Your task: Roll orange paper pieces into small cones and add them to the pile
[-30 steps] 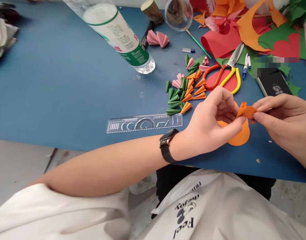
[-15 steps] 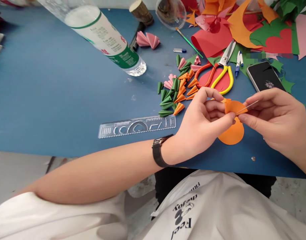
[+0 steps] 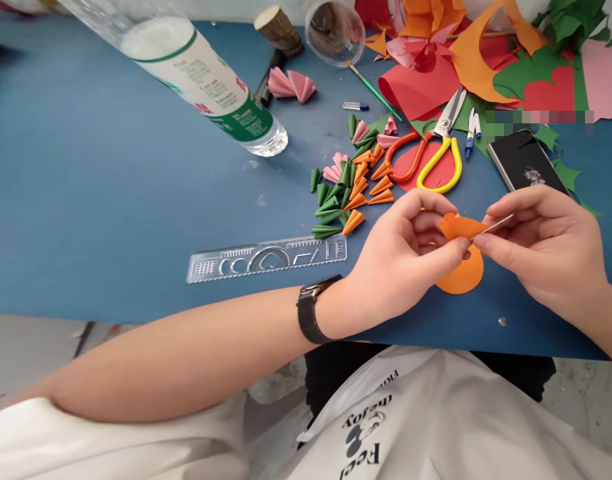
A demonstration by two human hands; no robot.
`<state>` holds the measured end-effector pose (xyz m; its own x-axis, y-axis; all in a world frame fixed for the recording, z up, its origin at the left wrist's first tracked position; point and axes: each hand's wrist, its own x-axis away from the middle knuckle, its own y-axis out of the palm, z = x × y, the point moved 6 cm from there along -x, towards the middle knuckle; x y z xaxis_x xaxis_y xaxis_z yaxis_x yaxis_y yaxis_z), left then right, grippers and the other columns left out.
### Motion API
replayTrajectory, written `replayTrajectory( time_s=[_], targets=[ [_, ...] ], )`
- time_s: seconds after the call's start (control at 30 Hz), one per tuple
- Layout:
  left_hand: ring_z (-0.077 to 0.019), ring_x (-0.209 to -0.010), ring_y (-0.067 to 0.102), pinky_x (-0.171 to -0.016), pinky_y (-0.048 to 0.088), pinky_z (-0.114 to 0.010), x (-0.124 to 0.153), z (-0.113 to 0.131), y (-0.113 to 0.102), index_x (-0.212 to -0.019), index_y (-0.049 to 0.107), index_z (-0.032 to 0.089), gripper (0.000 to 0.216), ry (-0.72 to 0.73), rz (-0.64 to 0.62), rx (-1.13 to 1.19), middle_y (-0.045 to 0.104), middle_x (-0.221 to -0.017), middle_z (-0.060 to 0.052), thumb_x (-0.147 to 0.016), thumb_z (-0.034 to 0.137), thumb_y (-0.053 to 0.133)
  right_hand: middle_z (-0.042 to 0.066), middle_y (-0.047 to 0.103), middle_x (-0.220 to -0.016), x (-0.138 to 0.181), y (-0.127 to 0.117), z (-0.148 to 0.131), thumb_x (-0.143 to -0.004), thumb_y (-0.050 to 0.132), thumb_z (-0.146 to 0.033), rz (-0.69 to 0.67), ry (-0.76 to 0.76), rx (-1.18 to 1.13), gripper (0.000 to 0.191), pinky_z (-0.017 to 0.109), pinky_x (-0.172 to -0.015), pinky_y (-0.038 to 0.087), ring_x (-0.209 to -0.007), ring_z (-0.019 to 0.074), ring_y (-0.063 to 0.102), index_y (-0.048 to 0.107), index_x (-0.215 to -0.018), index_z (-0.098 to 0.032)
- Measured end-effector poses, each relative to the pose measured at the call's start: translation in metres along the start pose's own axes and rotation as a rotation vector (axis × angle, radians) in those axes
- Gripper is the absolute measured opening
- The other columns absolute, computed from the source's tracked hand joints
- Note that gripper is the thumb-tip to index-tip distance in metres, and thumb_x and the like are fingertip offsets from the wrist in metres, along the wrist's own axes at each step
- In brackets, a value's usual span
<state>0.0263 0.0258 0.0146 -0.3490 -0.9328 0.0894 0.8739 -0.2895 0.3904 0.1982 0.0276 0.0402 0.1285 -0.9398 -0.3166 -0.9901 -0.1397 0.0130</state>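
Observation:
Between my hands is a piece of orange paper (image 3: pixel 459 228), partly curled around a thin needle-like rod (image 3: pixel 500 223). My left hand (image 3: pixel 406 247) pinches the paper from the left with thumb and fingers. From the right, my right hand (image 3: pixel 546 243) pinches the thin rod where it meets the paper's edge. Below them a round orange paper piece (image 3: pixel 463 275) lies on the blue table. Several small rolled cones, among them an orange cone (image 3: pixel 355 222) and a green cone (image 3: pixel 327 231), lie left of my left hand.
Scissors (image 3: pixel 440 150) with red and yellow handles lie beyond my hands, beside a phone (image 3: pixel 529 160). A clear stencil ruler (image 3: pixel 269 259) rests left of my wrist. A water bottle (image 3: pixel 226 100) stands further left. Coloured paper scraps (image 3: pixel 421 90) pile up at the back right.
The orange paper has curled further around the rod and now looks narrower. Both hands still hold on at nearly the same place; the whole view has shifted slightly.

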Motion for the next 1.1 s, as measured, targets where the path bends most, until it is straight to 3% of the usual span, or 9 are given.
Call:
replayTrajectory(
  time_s=[0.2,0.43,0.53,0.67,0.87,1.1],
  targets=[
    [-0.0134,-0.073,0.068,-0.066,0.057,-0.025,-0.001,-0.001,0.003,-0.093,0.074,0.017,0.022,-0.037,-0.041,-0.135,0.072,-0.082,-0.001,-0.084,0.026,0.091,-0.005,0.082,-0.084,0.001,0.0,0.001,-0.08,0.088,0.002,-0.003,-0.013,0.111,0.041,0.022,-0.068,0.072,-0.075,0.0146,0.081,0.087,-0.099,-0.034],
    [-0.0139,-0.068,0.063,-0.061,0.051,-0.028,0.003,-0.001,0.002,-0.085,0.07,0.019,0.016,0.049,-0.022,-0.3,0.071,-0.079,-0.001,-0.09,0.028,0.083,-0.006,0.077,-0.08,0.003,0.002,0.004,-0.084,0.092,-0.008,0.031,0.014,0.036,0.032,0.02,-0.066,0.07,-0.071,0.0125,0.079,0.087,-0.1,-0.035],
    [-0.0136,-0.067,0.061,-0.058,0.049,-0.027,0.003,0.001,0.002,-0.081,0.068,0.02,0.022,0.07,-0.013,-0.271,0.068,-0.077,0.0,-0.089,0.03,0.086,-0.003,0.08,-0.083,0.004,0.004,0.005,-0.089,0.095,-0.019,0.007,0.068,0.006,0.02,0.024,-0.07,0.073,-0.074,0.0145,0.081,0.088,-0.101,-0.033],
    [-0.0132,-0.071,0.063,-0.066,0.056,-0.026,-0.001,0.005,0.005,-0.084,0.075,0.018,0.03,0.037,-0.075,-0.119,0.07,-0.078,0.0,-0.086,0.037,0.097,0.001,0.084,-0.092,0.004,0.01,0.004,-0.096,0.09,-0.025,-0.112,0.084,-0.038,0.008,0.031,-0.076,0.075,-0.08,0.0183,0.083,0.089,-0.101,-0.032],
    [-0.0114,-0.072,0.068,-0.072,0.06,-0.023,-0.004,0.0,0.005,-0.09,0.079,0.017,0.036,-0.063,-0.142,0.031,0.073,-0.078,0.0,-0.082,0.043,0.103,0.001,0.081,-0.09,0.005,0.008,0.001,-0.094,0.092,-0.021,-0.088,0.144,-0.081,0.011,0.034,-0.076,0.073,-0.079,0.0181,0.08,0.089,-0.092,-0.031],
    [-0.0114,-0.075,0.065,-0.068,0.056,-0.022,-0.002,0.002,0.007,-0.087,0.076,0.016,0.038,-0.064,-0.166,-0.015,0.07,-0.08,0.0,-0.083,0.043,0.102,0.0,0.078,-0.083,0.003,0.008,-0.002,-0.088,0.093,-0.008,-0.108,0.157,-0.145,0.022,0.03,-0.07,0.068,-0.076,0.016,0.076,0.089,-0.087,-0.03]
  ],
)
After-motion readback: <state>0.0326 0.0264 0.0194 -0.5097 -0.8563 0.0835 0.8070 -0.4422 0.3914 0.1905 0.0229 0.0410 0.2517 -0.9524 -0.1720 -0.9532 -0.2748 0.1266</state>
